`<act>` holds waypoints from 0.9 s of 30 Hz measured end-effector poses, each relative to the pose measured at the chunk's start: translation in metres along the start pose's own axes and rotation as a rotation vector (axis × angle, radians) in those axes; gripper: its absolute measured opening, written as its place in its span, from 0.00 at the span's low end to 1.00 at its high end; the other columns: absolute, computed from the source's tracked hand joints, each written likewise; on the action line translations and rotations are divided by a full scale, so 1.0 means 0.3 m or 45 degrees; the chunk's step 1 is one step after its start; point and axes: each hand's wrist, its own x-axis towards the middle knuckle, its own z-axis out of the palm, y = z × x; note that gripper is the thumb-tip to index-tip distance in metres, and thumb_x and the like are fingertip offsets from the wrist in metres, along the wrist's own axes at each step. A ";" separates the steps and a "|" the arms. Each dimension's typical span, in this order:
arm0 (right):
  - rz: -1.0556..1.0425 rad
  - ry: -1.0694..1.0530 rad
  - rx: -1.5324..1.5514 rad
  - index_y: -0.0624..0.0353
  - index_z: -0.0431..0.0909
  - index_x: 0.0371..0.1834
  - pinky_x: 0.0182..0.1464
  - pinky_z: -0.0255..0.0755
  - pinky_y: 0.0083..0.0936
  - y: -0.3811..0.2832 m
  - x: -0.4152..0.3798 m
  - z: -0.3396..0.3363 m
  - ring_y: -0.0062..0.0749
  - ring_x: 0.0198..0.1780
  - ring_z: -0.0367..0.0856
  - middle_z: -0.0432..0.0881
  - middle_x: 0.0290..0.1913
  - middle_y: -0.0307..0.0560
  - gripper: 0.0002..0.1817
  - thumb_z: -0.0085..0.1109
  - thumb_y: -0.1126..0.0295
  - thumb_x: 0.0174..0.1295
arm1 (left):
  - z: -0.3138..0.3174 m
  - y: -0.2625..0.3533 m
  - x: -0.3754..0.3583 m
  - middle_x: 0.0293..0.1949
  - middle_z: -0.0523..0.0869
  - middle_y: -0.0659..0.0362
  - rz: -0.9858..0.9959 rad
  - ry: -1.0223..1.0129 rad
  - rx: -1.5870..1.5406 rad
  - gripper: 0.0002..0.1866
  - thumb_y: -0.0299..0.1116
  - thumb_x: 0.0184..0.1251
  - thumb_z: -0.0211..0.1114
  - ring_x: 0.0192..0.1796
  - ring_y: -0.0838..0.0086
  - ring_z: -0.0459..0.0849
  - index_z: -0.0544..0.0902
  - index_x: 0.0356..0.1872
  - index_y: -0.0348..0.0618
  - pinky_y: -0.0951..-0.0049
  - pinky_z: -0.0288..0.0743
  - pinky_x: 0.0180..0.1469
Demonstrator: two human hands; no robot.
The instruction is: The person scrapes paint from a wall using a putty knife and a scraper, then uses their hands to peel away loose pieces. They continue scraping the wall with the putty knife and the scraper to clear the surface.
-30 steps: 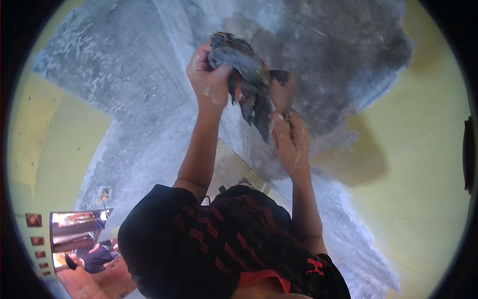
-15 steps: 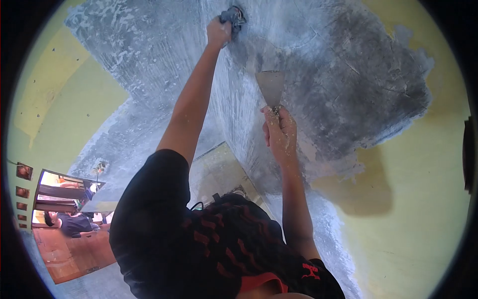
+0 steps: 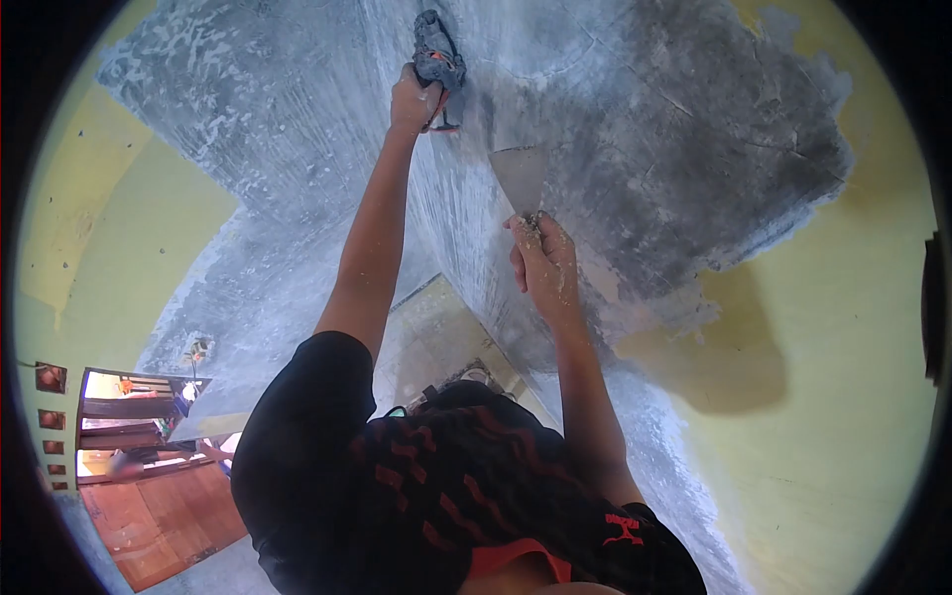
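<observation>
My left hand (image 3: 412, 101) reaches up near the wall corner, fingers closed around a dark grey tool (image 3: 437, 58) caked with grey material and showing orange-red parts. What kind of tool it is, I cannot tell. Lower and to the right, my right hand (image 3: 547, 266) grips the handle of a putty knife (image 3: 521, 180), its flat, flared blade pointing up. Pale crumbs speckle the right hand and wrist. Behind both hands spreads the rough grey coating (image 3: 684, 149) on the walls, with scratches and streaks in it.
Yellow-green wall (image 3: 833, 377) borders the grey area on both sides. Below, between my arms, the floor (image 3: 426, 342) shows. At lower left are an opening with brown wooden panels (image 3: 164, 516), a person (image 3: 149, 458) beyond it, and several small square wall openings (image 3: 52, 378).
My left hand has come down and slightly left with the dark tool, which now shows more fully. The putty knife and right hand have shifted a little left. The person beyond has changed posture.
</observation>
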 end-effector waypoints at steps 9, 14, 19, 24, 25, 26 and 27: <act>0.061 0.119 -0.034 0.59 0.83 0.48 0.24 0.60 0.21 0.049 -0.154 -0.094 0.14 0.20 0.64 0.69 0.21 0.28 0.12 0.57 0.61 0.83 | 0.135 -0.238 -0.181 0.46 0.90 0.48 -0.054 0.110 -0.430 0.37 0.38 0.54 0.80 0.45 0.60 0.91 0.76 0.63 0.30 0.61 0.83 0.52; 0.045 0.090 -0.105 0.61 0.83 0.48 0.29 0.62 0.22 0.043 -0.379 -0.219 0.15 0.23 0.65 0.69 0.22 0.29 0.16 0.51 0.60 0.86 | 0.088 -0.274 -0.427 0.71 0.74 0.35 -0.144 0.016 0.048 0.59 0.52 0.53 0.87 0.76 0.42 0.70 0.67 0.79 0.28 0.50 0.67 0.76; 0.084 0.514 0.090 0.61 0.83 0.48 0.29 0.63 0.23 0.086 -0.556 -0.303 0.14 0.25 0.66 0.69 0.21 0.33 0.17 0.49 0.60 0.87 | 0.050 0.217 -0.803 0.69 0.81 0.50 0.014 -0.012 -0.268 0.30 0.32 0.69 0.79 0.66 0.57 0.82 0.80 0.69 0.37 0.54 0.78 0.66; 0.081 0.771 -0.239 0.62 0.83 0.44 0.31 0.66 0.24 0.045 -0.585 -0.366 0.17 0.27 0.67 0.72 0.22 0.38 0.15 0.53 0.64 0.84 | -0.041 0.767 -1.065 0.71 0.83 0.42 0.946 -0.843 -0.705 0.31 0.28 0.63 0.78 0.74 0.47 0.81 0.82 0.68 0.36 0.55 0.74 0.75; 0.025 0.877 -0.384 0.63 0.83 0.42 0.32 0.67 0.24 0.028 -0.580 -0.363 0.19 0.27 0.68 0.74 0.23 0.40 0.14 0.55 0.65 0.83 | -0.030 0.797 -1.105 0.74 0.78 0.39 0.937 -0.949 -0.764 0.34 0.31 0.64 0.77 0.76 0.45 0.77 0.79 0.71 0.34 0.54 0.71 0.77; -0.074 0.935 -0.508 0.66 0.83 0.41 0.32 0.69 0.27 0.001 -0.574 -0.361 0.22 0.27 0.70 0.77 0.23 0.46 0.13 0.57 0.67 0.82 | -0.021 0.820 -1.135 0.77 0.74 0.36 0.931 -1.053 -0.822 0.37 0.33 0.66 0.77 0.79 0.43 0.74 0.75 0.75 0.31 0.52 0.69 0.79; -0.069 0.937 -0.510 0.66 0.83 0.41 0.32 0.69 0.27 -0.028 -0.577 -0.359 0.22 0.27 0.70 0.77 0.23 0.46 0.13 0.57 0.67 0.82 | -0.012 0.842 -1.160 0.77 0.74 0.36 0.928 -1.057 -0.824 0.37 0.33 0.66 0.77 0.79 0.43 0.74 0.75 0.75 0.31 0.52 0.69 0.79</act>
